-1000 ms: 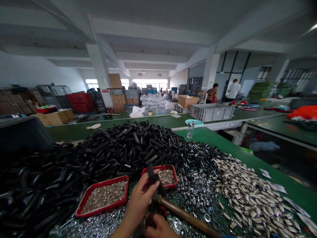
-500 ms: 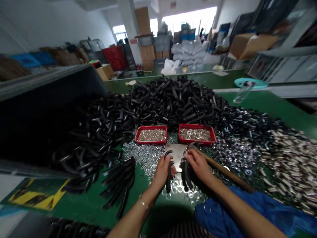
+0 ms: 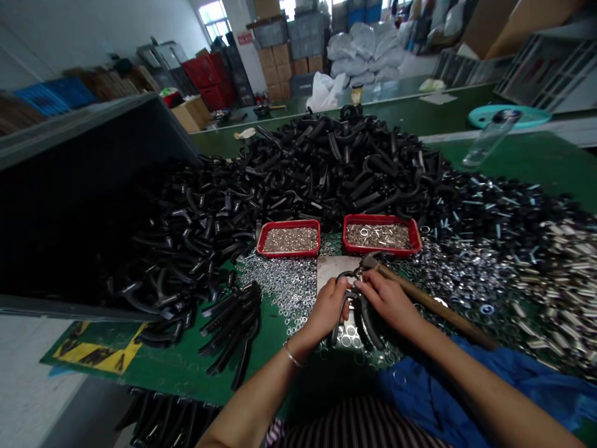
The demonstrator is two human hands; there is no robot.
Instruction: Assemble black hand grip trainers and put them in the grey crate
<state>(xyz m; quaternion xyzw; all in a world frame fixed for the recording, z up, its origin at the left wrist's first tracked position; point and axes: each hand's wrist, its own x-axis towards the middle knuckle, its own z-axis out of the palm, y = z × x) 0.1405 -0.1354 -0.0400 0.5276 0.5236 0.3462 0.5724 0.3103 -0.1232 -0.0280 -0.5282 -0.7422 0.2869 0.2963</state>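
My left hand [image 3: 326,311] is closed on a black curved handle piece [image 3: 335,333] that looks like one half of pruning shears. My right hand [image 3: 389,298] grips dark handle pieces [image 3: 370,326] with a small coil spring near their top. The pieces meet at their upper ends, over a flat metal plate [image 3: 329,269]; whether they are joined cannot be seen. Behind my right hand lies a hammer [image 3: 438,311] with a wooden handle, its head by the plate. Loose silver rings [image 3: 349,336] lie below my hands.
Two red trays [image 3: 289,254] of small metal parts stand behind the plate. A large heap of black handles [image 3: 326,162] rises beyond. A dark crate [image 3: 93,118] is at left, near a stack of handles [image 3: 233,330]. Metal sleeves [image 3: 559,280] and a blue cloth [image 3: 466,392] lie right.
The view has tilted downward. My hands have come closer together, and the separate black pieces they held now meet at the top.
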